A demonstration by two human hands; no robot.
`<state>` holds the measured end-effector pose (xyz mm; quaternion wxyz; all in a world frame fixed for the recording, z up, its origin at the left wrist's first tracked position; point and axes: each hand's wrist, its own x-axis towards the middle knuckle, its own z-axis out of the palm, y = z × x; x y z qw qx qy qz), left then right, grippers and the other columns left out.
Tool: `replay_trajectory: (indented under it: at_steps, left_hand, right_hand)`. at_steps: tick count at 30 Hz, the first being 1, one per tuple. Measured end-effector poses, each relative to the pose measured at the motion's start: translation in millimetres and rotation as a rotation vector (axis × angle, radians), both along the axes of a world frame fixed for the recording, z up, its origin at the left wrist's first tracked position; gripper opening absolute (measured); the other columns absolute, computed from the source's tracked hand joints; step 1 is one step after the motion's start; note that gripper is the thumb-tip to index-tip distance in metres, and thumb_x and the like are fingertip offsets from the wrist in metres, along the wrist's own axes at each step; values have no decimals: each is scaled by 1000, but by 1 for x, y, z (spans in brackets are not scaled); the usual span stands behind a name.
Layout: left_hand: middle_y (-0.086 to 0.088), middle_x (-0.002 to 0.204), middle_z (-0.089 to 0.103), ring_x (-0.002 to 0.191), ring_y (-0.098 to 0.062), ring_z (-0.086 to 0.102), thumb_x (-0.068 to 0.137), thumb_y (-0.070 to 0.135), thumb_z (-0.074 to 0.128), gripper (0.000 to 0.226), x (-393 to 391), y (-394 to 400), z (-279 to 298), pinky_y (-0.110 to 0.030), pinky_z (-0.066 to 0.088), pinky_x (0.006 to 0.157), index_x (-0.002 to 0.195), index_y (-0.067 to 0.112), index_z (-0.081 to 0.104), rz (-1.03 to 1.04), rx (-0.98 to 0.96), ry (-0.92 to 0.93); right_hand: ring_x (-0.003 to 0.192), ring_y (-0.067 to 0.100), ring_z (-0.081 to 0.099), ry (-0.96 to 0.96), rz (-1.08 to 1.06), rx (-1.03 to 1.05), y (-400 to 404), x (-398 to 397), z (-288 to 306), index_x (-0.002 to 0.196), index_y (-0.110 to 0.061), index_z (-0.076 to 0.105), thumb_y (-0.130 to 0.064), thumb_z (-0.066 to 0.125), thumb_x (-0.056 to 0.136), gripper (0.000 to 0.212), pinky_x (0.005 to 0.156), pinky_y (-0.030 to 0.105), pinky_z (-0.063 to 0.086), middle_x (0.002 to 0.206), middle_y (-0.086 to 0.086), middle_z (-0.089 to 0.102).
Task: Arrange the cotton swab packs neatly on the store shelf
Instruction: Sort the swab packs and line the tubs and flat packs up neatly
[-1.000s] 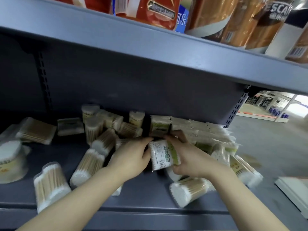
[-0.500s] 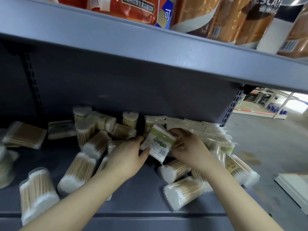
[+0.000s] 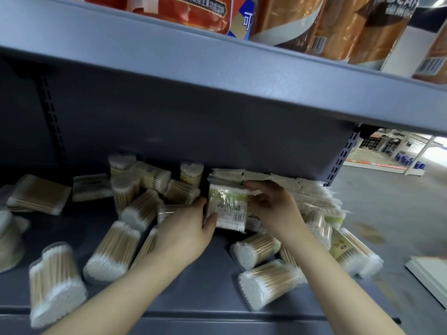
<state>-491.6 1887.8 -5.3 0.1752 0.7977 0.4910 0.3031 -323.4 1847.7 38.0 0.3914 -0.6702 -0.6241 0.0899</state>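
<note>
Centre of frame: flat clear-plastic cotton swab pack w/ green label and barcode point(image 3: 227, 207) stands upright on the grey metal shelf deck point(image 3: 200, 288). Left hand point(image 3: 186, 234) holds its left edge, thumb curled onto the front face near the barcode. Right hand point(image 3: 272, 206) pinches the top right corner, fingers bent over the crimped seal. Just behind and to the right, a row of similar flat crinkly packs point(image 3: 278, 180) leans along the back panel. Around: rounded clear tubs of wooden-stick swabs point(image 3: 113, 250) lie tipped every way, white tips showing; two more point(image 3: 266, 282) below the right wrist, lower centre-right. Bare deck mostly between the forearms, front edge. Overhead shelf lip point(image 3: 242, 88) hangs low. Orange glossy bags point(image 3: 338, 22) top right.
</note>
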Motion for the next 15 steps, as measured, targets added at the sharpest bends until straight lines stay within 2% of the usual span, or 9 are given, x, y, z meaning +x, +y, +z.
replay_trajectory:
  at_steps: [2, 6, 11, 15]
  left_hand:
    - [0, 86, 64, 83, -21, 62, 91, 39, 48, 27, 1, 0, 0, -39, 50, 72, 105, 16, 50, 4, 0, 3]
    - [-1, 84, 64, 81, -22, 62, 91, 39, 49, 24, 4, 0, -1, -40, 51, 70, 100, 16, 48, 18, -8, 9]
    - [-3, 78, 61, 77, -25, 61, 91, 37, 49, 22, 6, -1, 0, -41, 49, 67, 90, 16, 42, 25, 23, 9]
    - [-2, 87, 63, 84, -25, 62, 90, 35, 51, 21, 7, -2, 1, -41, 49, 69, 94, 15, 44, 39, 22, -19]
  right_hand:
    - [61, -8, 55, -8, 2, -7, -1, 0, 0, 112, -20, 65, 0, 52, 84, 37, 60, 2, 39, 95, 2, 63]
    - [62, -18, 53, -8, 3, 10, -1, 1, 0, 110, -19, 66, 2, 51, 83, 37, 58, 1, 37, 88, -2, 58]
    - [65, -17, 53, -28, 13, 43, -2, 2, -2, 107, -16, 67, 4, 54, 81, 36, 59, 0, 35, 83, -6, 56]
    - [68, -13, 54, -50, 12, 53, 1, 3, -7, 106, -18, 67, 3, 55, 81, 36, 62, 0, 36, 94, -6, 60]
